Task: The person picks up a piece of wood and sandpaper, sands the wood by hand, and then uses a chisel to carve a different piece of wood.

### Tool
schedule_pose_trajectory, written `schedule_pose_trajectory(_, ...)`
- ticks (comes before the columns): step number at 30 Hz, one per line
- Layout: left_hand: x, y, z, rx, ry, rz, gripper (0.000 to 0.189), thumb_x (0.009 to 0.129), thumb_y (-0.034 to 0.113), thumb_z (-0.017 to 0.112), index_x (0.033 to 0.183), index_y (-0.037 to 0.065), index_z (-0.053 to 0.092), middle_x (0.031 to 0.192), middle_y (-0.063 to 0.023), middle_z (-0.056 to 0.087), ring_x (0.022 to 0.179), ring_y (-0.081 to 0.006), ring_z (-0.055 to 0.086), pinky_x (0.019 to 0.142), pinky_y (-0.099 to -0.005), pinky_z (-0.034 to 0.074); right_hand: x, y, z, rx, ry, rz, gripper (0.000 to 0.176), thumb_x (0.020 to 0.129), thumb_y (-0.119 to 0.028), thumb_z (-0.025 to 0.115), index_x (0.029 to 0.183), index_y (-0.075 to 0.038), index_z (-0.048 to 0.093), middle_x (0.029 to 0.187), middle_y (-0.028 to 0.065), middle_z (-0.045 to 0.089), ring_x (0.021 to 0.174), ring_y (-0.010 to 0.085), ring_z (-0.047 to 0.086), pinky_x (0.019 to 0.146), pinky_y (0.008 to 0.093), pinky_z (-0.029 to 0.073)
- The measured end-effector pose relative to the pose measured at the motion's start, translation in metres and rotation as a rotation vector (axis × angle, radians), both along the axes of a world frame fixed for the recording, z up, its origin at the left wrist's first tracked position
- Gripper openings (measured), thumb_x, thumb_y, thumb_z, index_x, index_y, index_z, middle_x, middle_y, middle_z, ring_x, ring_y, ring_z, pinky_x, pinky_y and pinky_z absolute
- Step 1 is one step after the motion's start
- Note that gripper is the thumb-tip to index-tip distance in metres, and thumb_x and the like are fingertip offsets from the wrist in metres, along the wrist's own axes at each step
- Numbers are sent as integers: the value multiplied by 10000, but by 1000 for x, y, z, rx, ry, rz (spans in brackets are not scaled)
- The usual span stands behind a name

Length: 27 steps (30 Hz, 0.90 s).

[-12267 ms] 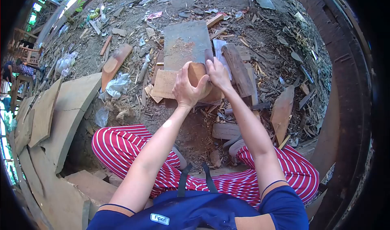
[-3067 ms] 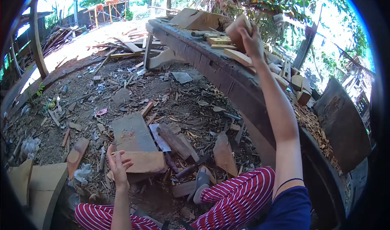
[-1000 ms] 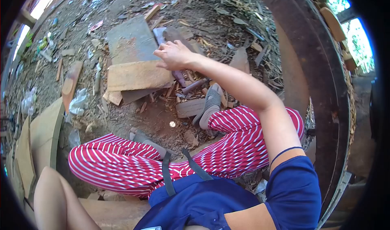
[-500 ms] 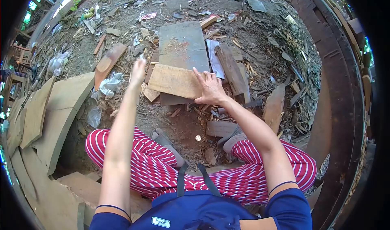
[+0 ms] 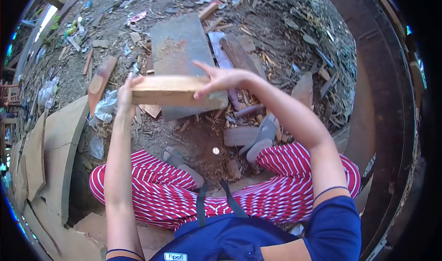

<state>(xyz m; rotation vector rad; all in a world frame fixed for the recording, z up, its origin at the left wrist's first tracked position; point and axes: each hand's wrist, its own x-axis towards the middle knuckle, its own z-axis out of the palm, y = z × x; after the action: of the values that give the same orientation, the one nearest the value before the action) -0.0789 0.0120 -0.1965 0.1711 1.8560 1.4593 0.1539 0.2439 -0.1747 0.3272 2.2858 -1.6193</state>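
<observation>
A pale wooden block (image 5: pixel 168 95) hangs above the near part of a grey slab (image 5: pixel 182 37), one long edge face toward me. My left hand (image 5: pixel 126 93) grips its left end, thumb and fingers round the corner. At the right end, my right hand (image 5: pixel 221 80) holds it with the thumb on the near face and a finger spread upward. Wood dust and chips lie on the slab. Some fingers of both hands are hidden behind the block.
Dark wood pieces (image 5: pixel 241 53) lie right of the slab. Large curved boards (image 5: pixel 62 141) lean at the left. A dark curved beam (image 5: pixel 384 99) rises at the right. Plastic bags (image 5: pixel 107 106), chips and scraps litter the ground. My sandalled feet are below the slab.
The block has been lifted off the slab and tipped to show its edge. My left hand, free and raised before, now holds the left end. The view has shifted slightly.
</observation>
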Motion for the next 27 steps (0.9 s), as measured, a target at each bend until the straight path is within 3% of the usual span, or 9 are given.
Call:
schedule_pose_trajectory(3, 25, 2, -10, 183, 92, 111, 470, 983, 389, 494, 1252, 18, 601, 1270, -123, 595, 1186, -225, 539, 1029, -354, 384, -16, 25, -8, 310, 195, 138, 1286, 588, -452, 825, 1537, -89, 36, 1510, 302, 209, 1401, 400, 256, 1161, 458, 236)
schedule_pose_trajectory(5, 43, -3, -42, 192, 412, 183, 542, 989, 409, 479, 1344, 1, 513, 1369, -116, 521, 1277, -214, 475, 1080, -332, 330, -13, 14, -1, 559, -15, 201, 1224, 601, -413, 818, 1548, -210, 69, 1519, 265, 230, 1414, 387, 237, 1157, 498, 225)
schedule_pose_trajectory(8, 66, -8, -63, 102, 144, 135, 588, 1011, 427, 420, 1428, 12, 405, 1463, -124, 427, 1366, -226, 376, 1131, -341, 257, 2, 2, -35, 909, 145, 311, 1105, 652, -398, 789, 1538, -301, 136, 1527, 222, 255, 1411, 391, 242, 1150, 535, 221)
schedule_pose_trajectory(12, 82, -10, -71, -161, 582, 16, 573, 1025, 436, 360, 1447, 49, 370, 1485, -159, 379, 1403, -277, 309, 1153, -377, 209, 19, 11, -53, 828, 330, 166, 1015, 717, -379, 756, 1534, -181, 185, 1530, 213, 261, 1411, 383, 246, 1149, 500, 239)
schedule_pose_trajectory(14, 74, -9, -77, -274, 757, -11, 568, 1025, 441, 350, 1449, 63, 370, 1473, -170, 384, 1396, -298, 310, 1155, -404, 203, 30, 32, -59, 444, 454, -315, 949, 766, -427, 722, 1499, -53, 249, 1511, 234, 288, 1399, 367, 290, 1140, 464, 265)
schedule_pose_trajectory(18, 75, 14, -60, -355, 1073, -201, 537, 1018, 467, 339, 1433, 134, 409, 1449, -158, 407, 1372, -319, 327, 1158, -454, 179, 83, 96, -125, 664, 62, -793, 914, 785, -511, 678, 1452, -12, 302, 1391, 281, 408, 1295, 406, 411, 1070, 470, 352)
schedule_pose_trajectory(21, 81, 39, -62, -308, 1149, -363, 517, 1001, 496, 358, 1400, 182, 457, 1436, -102, 432, 1361, -290, 347, 1160, -512, 137, 114, 86, -145, 762, -230, -773, 952, 756, -538, 691, 1455, -28, 294, 1377, 265, 410, 1277, 421, 420, 1059, 480, 364)
schedule_pose_trajectory(23, 97, 49, -58, -538, 1102, -489, 517, 992, 498, 377, 1370, 161, 482, 1361, -83, 500, 1351, -258, 370, 1137, -569, 135, 117, 69, -150, 715, -289, -744, 991, 739, -573, 691, 1467, -47, 273, 1385, 251, 394, 1267, 433, 424, 1058, 476, 368)
schedule_pose_trajectory(27, 112, 50, -67, -565, 1119, -386, 510, 967, 530, 413, 1331, 185, 503, 1303, -37, 522, 1313, -241, 393, 1136, -604, 55, 104, 43, -164, 814, -290, -870, 951, 658, -440, 811, 1389, -38, 356, 1328, 214, 447, 1258, 410, 439, 1001, 466, 424)
